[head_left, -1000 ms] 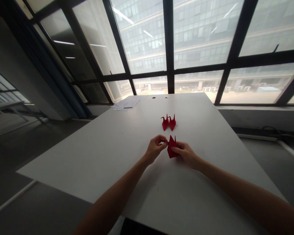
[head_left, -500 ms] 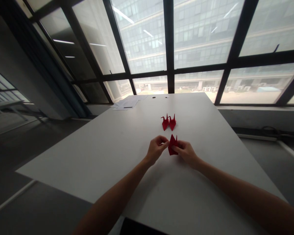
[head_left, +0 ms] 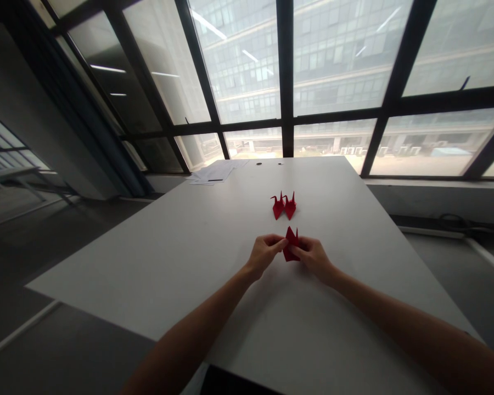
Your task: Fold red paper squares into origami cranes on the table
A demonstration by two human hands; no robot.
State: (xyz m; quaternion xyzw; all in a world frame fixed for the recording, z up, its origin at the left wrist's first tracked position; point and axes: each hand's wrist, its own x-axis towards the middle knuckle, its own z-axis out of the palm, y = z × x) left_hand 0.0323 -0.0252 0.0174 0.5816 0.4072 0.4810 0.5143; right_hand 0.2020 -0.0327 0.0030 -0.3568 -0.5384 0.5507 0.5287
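Observation:
Between my hands is a partly folded red origami crane (head_left: pixel 290 253), with one thin point standing up on its right and a broader flap on its left. My left hand (head_left: pixel 266 253) pinches its left edge between thumb and fingers. From the right, my right hand (head_left: pixel 312 254) grips it, the thumb across the front face; the fingers behind the paper are hidden. Just beyond stand two finished red paper cranes, a left one (head_left: pixel 278 208) and a right one (head_left: pixel 290 208), side by side and seemingly touching.
The white table (head_left: pixel 181 247) stretches away toward large windows. Loose white papers (head_left: pixel 212 173) with a dark pen (head_left: pixel 215 180) lie at its far left corner. A dark object (head_left: pixel 234 382) shows at the near edge.
My left hand has moved slightly right, its thumb and fingers now closing further over the left edge of the red paper. The right hand and the two cranes stay in place.

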